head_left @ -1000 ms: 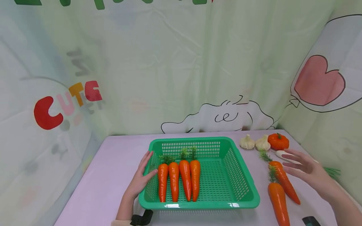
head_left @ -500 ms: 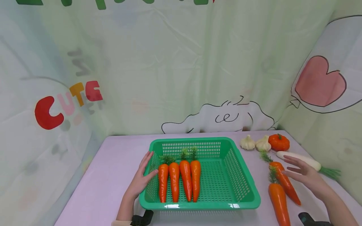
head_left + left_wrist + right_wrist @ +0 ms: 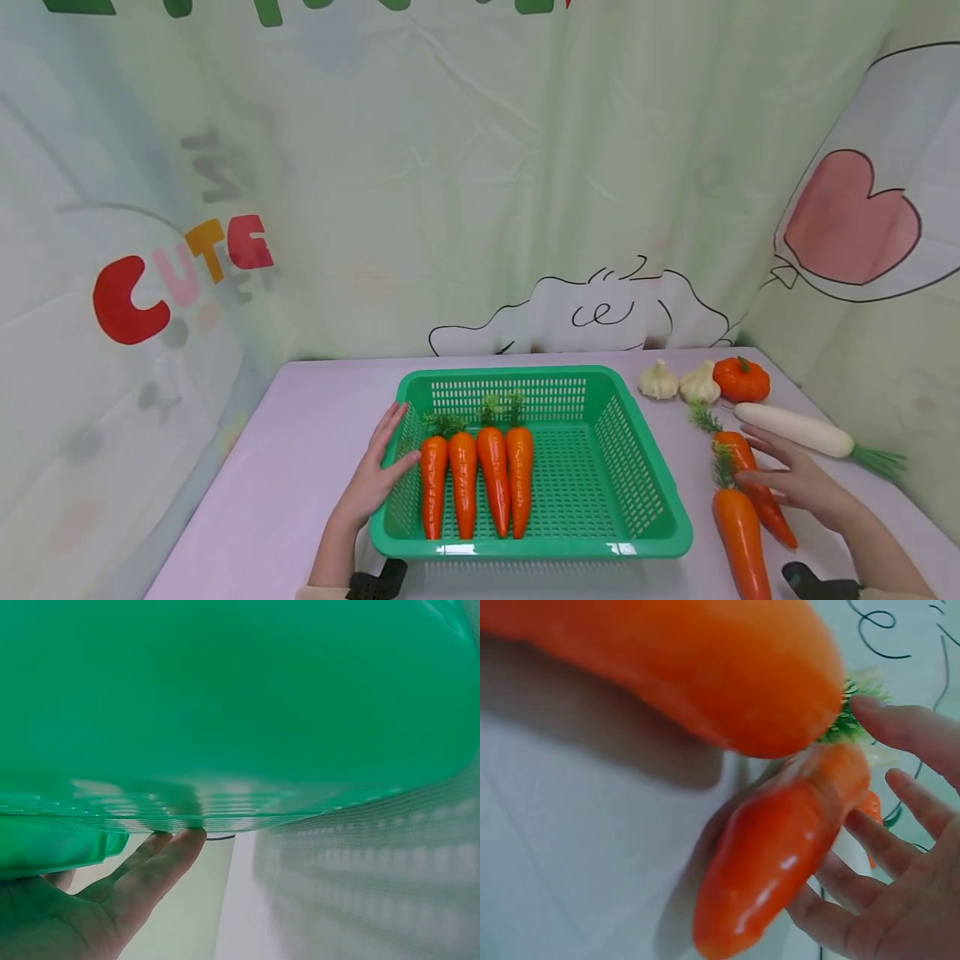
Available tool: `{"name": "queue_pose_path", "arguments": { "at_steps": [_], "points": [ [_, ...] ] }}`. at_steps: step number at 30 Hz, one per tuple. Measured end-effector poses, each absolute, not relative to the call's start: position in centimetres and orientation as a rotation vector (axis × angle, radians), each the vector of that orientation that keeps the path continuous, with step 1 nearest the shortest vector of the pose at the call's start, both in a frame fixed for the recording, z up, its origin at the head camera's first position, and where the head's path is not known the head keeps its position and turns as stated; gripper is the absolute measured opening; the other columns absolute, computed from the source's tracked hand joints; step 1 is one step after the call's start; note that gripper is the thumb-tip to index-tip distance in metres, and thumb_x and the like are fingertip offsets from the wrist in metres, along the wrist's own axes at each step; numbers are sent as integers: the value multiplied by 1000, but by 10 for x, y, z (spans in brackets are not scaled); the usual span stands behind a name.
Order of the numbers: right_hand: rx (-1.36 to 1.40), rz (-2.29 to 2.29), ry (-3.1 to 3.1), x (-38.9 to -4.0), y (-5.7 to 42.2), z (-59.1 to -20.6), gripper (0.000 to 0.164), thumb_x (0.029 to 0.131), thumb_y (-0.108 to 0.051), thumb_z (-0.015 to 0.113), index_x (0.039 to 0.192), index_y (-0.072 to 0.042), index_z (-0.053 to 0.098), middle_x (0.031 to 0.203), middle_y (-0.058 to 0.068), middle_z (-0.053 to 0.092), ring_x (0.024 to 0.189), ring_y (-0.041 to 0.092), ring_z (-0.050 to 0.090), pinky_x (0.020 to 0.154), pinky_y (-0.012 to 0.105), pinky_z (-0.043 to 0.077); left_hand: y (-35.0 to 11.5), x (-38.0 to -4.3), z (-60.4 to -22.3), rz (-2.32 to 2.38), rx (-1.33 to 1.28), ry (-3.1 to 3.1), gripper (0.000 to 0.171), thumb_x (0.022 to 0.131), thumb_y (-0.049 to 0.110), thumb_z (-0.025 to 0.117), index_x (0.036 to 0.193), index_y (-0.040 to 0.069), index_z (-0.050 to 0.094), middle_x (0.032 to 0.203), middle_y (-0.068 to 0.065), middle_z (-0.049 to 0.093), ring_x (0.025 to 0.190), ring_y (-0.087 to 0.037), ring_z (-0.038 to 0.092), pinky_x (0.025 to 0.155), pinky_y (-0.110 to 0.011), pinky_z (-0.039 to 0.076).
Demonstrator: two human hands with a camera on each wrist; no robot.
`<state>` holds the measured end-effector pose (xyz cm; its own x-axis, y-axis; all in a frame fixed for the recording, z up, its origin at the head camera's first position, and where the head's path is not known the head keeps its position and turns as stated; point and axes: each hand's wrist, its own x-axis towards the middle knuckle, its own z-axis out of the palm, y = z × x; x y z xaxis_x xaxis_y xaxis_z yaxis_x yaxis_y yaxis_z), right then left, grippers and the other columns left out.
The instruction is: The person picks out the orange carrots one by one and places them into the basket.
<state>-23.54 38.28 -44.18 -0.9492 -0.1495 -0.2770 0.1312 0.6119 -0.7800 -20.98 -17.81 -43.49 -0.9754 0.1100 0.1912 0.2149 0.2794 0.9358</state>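
My left hand rests at the left side of a green plastic basket, its thumb near the rim. In the left wrist view, straight fingers touch the outer wall under the rim; the thumb is mostly hidden. Several orange carrots with leafy tops lie side by side in the basket's left half. My right hand is spread beside the farther of two loose carrots, its fingers along that carrot's side; whether they touch is unclear. The nearer carrot lies by the thumb.
A white radish with green leaves lies beyond the right hand. Two garlic bulbs and an orange pumpkin-like vegetable sit at the table's back right. A printed curtain surrounds the table.
My right hand has moved left and down to the loose carrots, uncovering the white radish. My left hand, the basket and the carrots have kept their places.
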Motion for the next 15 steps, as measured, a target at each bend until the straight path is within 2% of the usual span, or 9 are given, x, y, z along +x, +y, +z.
{"name": "queue_pose_path", "arguments": {
  "at_steps": [4,15],
  "points": [
    [13,-1236,2525,-238,383,-445,85,89,-31,58,142,2,1,134,42,11,114,58,28,74,55,48,-177,-209,-435,-1810,-308,-2440,67,88,16,60,145,21,26,153,-6,7,136,-37,5,96,-68,13],
    [25,-1173,2512,-240,385,-446,85,85,-18,64,140,7,3,127,46,20,101,46,50,73,48,51,-178,-209,-436,-1810,-313,-2431,66,88,14,59,145,23,27,153,-5,7,136,-36,4,97,-68,12]
  ]
}}
